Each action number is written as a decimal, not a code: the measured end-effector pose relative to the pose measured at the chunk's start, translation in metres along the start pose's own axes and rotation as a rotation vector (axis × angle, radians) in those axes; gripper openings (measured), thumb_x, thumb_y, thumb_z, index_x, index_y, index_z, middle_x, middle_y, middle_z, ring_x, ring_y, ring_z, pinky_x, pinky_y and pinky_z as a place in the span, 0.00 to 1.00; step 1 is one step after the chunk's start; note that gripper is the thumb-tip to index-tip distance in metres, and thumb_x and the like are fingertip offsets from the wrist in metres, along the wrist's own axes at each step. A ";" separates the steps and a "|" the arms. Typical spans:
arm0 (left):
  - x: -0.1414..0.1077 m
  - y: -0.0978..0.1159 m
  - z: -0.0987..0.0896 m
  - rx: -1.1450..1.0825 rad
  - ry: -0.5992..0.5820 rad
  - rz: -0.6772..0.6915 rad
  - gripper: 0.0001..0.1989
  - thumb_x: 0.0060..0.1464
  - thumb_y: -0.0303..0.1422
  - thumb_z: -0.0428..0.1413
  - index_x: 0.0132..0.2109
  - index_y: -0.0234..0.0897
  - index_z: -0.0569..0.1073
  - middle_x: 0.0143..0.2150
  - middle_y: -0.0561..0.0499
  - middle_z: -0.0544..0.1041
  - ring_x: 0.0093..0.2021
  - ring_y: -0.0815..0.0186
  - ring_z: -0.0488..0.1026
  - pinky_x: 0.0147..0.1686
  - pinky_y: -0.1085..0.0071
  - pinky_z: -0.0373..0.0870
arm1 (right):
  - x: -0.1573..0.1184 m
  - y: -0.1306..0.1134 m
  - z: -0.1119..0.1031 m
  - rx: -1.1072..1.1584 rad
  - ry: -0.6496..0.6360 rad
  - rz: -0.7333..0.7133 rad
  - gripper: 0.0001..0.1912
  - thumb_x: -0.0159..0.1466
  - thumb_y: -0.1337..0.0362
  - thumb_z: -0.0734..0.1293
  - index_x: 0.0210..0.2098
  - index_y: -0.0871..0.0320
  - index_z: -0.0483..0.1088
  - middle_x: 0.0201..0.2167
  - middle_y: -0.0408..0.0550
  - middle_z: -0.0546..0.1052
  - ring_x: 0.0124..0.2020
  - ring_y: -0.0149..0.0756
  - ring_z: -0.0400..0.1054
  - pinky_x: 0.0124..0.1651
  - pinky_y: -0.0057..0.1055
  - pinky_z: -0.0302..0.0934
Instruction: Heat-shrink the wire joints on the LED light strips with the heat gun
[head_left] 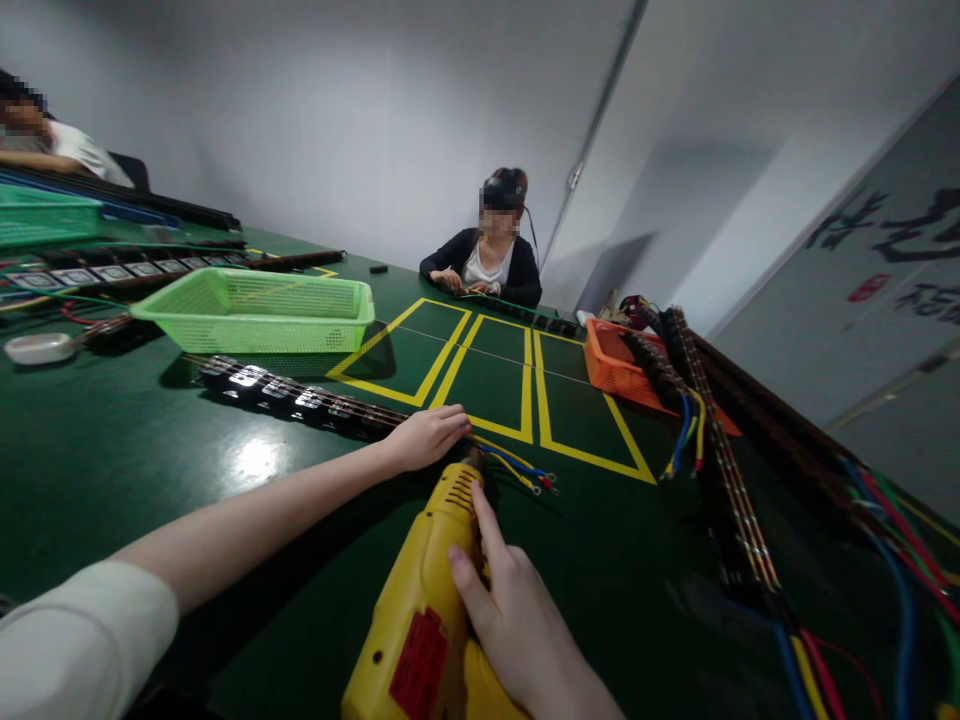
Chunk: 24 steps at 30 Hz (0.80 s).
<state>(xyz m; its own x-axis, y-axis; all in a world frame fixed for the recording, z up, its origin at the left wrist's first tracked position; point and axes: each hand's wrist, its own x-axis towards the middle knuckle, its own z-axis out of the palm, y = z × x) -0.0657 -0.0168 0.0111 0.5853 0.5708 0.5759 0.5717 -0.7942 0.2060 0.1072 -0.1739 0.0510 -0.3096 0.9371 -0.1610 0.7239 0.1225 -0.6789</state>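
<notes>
My right hand [517, 620] is wrapped round a yellow heat gun [420, 590], its index finger stretched along the body. The gun's dark nozzle points away from me, close to my left hand [429, 438]. That hand is closed over the right end of a long black strip [300, 400] with thin copper-coloured rods along it and pale square faces. Beyond my fingers, yellow, blue and red wires [517, 462] with ring terminals fan out to the right over the green table [255, 530]. My left fingers partly hide the strip's end.
A light green basket [277, 335] stands behind the strip. An orange basket [611, 370] and more wired strips [727, 460] lie at the right. Another person [491, 260] sits across the table; a second person [82, 150] is at far left. Yellow tape [527, 380] marks the tabletop.
</notes>
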 end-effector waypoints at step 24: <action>-0.003 -0.007 0.002 0.255 0.042 0.072 0.17 0.66 0.36 0.39 0.37 0.35 0.68 0.35 0.50 0.71 0.34 0.69 0.70 0.33 0.74 0.64 | -0.003 0.011 -0.002 0.029 0.019 0.055 0.37 0.66 0.43 0.48 0.67 0.53 0.33 0.43 0.54 0.74 0.46 0.44 0.69 0.49 0.40 0.59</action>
<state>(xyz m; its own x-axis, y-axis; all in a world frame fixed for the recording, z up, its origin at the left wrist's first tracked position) -0.0699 -0.0123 0.0063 0.6085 0.5009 0.6155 0.6588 -0.7512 -0.0399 0.1172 -0.1746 0.0459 -0.2581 0.9482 -0.1853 0.7211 0.0615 -0.6901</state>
